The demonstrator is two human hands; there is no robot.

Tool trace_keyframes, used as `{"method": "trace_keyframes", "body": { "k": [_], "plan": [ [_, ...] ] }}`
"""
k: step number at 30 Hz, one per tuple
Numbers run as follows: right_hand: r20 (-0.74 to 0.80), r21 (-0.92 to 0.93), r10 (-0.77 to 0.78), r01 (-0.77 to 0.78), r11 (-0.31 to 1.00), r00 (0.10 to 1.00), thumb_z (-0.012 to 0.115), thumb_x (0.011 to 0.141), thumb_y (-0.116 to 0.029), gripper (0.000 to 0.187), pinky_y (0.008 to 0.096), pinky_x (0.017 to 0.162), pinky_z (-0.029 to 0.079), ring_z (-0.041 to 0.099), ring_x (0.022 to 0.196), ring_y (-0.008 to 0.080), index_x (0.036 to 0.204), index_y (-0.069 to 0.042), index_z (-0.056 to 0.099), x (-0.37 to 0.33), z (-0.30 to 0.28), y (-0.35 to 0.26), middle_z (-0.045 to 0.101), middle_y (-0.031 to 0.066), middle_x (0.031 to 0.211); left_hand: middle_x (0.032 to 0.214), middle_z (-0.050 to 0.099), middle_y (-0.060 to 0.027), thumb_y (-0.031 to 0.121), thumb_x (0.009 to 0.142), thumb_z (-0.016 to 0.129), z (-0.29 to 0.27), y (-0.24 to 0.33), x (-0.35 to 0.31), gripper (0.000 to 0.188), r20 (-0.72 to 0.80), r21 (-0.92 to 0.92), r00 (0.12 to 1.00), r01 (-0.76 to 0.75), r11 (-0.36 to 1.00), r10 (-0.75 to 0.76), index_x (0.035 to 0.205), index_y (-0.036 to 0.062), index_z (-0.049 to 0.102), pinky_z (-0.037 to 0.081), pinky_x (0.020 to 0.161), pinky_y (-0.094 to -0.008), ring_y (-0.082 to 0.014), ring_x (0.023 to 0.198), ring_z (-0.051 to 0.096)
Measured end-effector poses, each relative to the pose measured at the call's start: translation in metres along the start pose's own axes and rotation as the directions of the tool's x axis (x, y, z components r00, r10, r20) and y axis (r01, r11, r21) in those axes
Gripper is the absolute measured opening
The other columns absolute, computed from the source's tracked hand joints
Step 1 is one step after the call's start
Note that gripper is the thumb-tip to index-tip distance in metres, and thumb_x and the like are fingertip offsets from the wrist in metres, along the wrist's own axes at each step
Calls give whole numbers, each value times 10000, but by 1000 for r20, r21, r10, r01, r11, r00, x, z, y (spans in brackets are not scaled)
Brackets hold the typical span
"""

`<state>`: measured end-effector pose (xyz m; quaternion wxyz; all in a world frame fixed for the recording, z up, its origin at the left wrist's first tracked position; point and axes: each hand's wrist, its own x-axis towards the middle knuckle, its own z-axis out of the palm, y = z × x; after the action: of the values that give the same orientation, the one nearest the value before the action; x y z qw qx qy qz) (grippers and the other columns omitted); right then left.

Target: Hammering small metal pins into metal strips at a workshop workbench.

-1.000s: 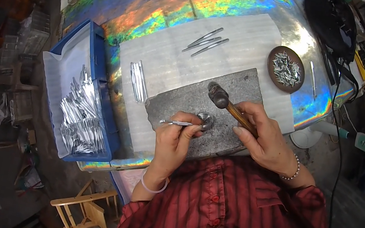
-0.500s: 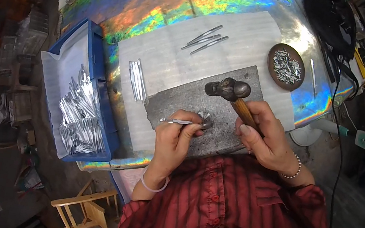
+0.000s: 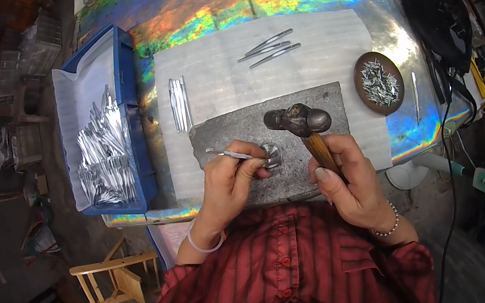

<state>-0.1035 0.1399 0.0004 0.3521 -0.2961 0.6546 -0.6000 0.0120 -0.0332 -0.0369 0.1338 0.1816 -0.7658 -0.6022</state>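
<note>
Over the grey stone slab (image 3: 294, 154) on the counter (image 3: 228, 13), the right hand (image 3: 350, 183) has its grip wrapped tight round the wooden handle of a ball-peen hammer (image 3: 302, 123), whose dark metal head hangs just above the slab. Beside it, the left hand (image 3: 231, 179) pinches a thin silvery metal strip (image 3: 232, 154) between thumb and fingers, its far end lying on a small round shiny anvil (image 3: 271, 155) set in the slab. More strips fill the blue tray (image 3: 106, 153) at left.
</note>
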Motion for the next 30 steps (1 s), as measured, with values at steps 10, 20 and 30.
{"method": "trace_keyframes", "body": {
  "k": [10,20,30],
  "plan": [
    [-13,-7,20,-20,1000,1000,524,871,-79,318,277,630,427,544,697,157,1149,25,409,2,0,1,524,109,872,748,607,-102,3,851,530,1,2,-1,35,2,-27,997,78,997,-78,847,-24,552,483,557,-242,-160,627,628],
    [210,-190,-381,420,887,900,672,713,-31,227,262,479,396,529,528,162,905,-2,556,29,18,-26,527,78,690,859,579,-128,24,678,598,0,0,-7,255,107,316,865,-496,809,489,931,28,566,486,550,-377,-291,681,599],
    [450,-363,-307,486,795,839,669,695,-25,267,354,576,475,582,696,306,919,-16,525,35,19,-47,546,127,780,768,556,-90,47,701,595,-3,-9,-9,253,179,305,907,-419,855,381,950,67,551,471,503,-375,-289,604,590]
  ]
}}
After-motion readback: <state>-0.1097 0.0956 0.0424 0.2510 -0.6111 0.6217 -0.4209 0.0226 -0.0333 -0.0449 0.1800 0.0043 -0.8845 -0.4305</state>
